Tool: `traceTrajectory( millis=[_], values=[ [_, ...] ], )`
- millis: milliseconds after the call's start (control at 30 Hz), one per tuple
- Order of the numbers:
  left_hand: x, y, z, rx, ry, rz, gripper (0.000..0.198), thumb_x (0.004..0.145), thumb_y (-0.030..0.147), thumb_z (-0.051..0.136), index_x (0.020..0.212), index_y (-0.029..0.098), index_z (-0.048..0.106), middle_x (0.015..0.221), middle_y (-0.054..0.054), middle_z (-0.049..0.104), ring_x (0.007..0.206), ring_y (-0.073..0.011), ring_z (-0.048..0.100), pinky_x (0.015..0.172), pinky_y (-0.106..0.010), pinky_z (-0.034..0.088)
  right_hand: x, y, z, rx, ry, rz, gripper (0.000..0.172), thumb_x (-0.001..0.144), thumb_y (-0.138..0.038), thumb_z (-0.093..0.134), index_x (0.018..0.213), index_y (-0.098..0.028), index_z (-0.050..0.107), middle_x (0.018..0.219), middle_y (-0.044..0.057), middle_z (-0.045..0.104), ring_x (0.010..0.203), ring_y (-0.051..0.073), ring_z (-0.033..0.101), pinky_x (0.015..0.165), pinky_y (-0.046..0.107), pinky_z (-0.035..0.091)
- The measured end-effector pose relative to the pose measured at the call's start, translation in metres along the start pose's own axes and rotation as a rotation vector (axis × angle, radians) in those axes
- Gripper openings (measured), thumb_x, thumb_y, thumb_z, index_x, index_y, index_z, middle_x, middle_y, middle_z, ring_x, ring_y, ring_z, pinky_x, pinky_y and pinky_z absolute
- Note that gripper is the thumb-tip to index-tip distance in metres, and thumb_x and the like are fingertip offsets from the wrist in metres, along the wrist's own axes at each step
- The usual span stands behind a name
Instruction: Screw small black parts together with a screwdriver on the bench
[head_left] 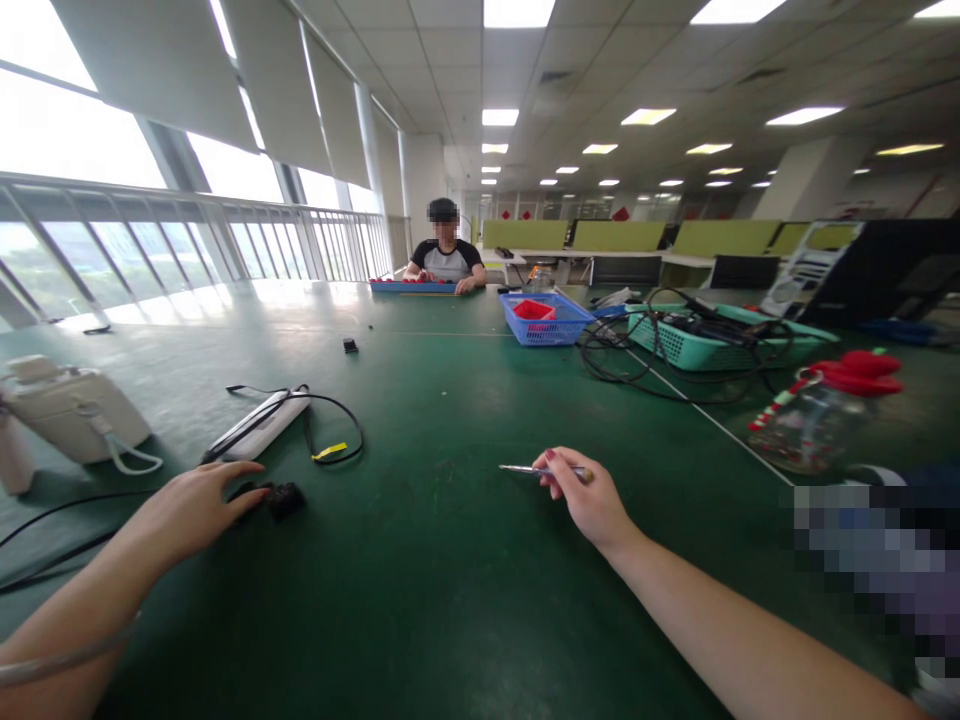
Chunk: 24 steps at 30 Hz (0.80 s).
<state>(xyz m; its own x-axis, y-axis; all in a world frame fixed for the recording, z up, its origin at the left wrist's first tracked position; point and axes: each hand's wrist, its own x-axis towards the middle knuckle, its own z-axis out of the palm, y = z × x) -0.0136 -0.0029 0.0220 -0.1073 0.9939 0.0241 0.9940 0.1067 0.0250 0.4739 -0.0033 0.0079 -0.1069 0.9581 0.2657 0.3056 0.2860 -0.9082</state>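
On the left, my left hand [187,508] lies low over the table with thumb and index finger apart. Right at those fingertips is a small dark black block-like object [286,500]; its exact kind is too blurred to tell. Part of the dark material shows between thumb and finger, and the other fingers are hidden. My right hand [583,492] is closed in a pinch around a slim screwdriver [521,469]. Its thin metal tip points left, and the yellowish handle end shows behind my fingers. The screwdriver is held just above the green table [435,580].
Beyond my left hand lie a white power strip [259,425] and a black cable [358,420]. A pale bottle [82,410] stands far left. Blue basket [547,325], teal basket [697,350] with tangled cables, and a glass jar [806,430] line the right. A person [450,262] sits opposite.
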Motion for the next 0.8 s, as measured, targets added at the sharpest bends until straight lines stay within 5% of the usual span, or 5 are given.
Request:
traceTrajectory(
  millis=[167, 400, 633, 800],
  values=[
    [0.001, 0.006, 0.005, -0.005, 0.011, 0.028, 0.05, 0.082, 0.044, 0.044, 0.121, 0.019, 0.062, 0.112, -0.013, 0.068, 0.1, -0.0307, 0.064, 0.084, -0.038, 0.047, 0.001, -0.001, 0.0, -0.006, 0.004, -0.014, 0.039, 0.093, -0.049, 0.044, 0.082, -0.018, 0.065, 0.068, 0.001, 0.057, 0.061, 0.014, 0.052, 0.058, 0.027, 0.042],
    [-0.01, 0.016, -0.016, -0.253, 0.143, -0.047, 0.065, 0.078, 0.059, 0.047, 0.134, 0.025, 0.048, 0.115, -0.007, 0.067, 0.099, -0.0283, 0.066, 0.085, -0.037, 0.049, 0.0, 0.001, 0.0, 0.011, -0.001, -0.01, 0.037, 0.093, -0.048, 0.046, 0.082, -0.019, 0.065, 0.067, 0.0, 0.056, 0.059, 0.014, 0.052, 0.056, 0.026, 0.041],
    [-0.02, 0.036, -0.02, -0.326, 0.103, 0.312, 0.059, 0.076, 0.056, 0.054, 0.127, 0.026, 0.056, 0.127, -0.003, 0.062, 0.11, -0.0257, 0.059, 0.094, -0.035, 0.046, 0.0, -0.002, 0.001, -0.011, 0.022, -0.03, 0.036, 0.092, -0.046, 0.047, 0.081, -0.018, 0.066, 0.067, 0.001, 0.058, 0.059, 0.014, 0.053, 0.057, 0.027, 0.042],
    [-0.017, 0.038, -0.016, -0.257, 0.047, 0.328, 0.057, 0.078, 0.056, 0.05, 0.127, 0.027, 0.058, 0.116, -0.004, 0.067, 0.101, -0.0258, 0.061, 0.091, -0.037, 0.047, 0.0, -0.004, 0.001, -0.015, 0.03, -0.019, 0.037, 0.092, -0.047, 0.047, 0.08, -0.018, 0.066, 0.066, 0.001, 0.057, 0.059, 0.014, 0.053, 0.058, 0.028, 0.042]
  ],
)
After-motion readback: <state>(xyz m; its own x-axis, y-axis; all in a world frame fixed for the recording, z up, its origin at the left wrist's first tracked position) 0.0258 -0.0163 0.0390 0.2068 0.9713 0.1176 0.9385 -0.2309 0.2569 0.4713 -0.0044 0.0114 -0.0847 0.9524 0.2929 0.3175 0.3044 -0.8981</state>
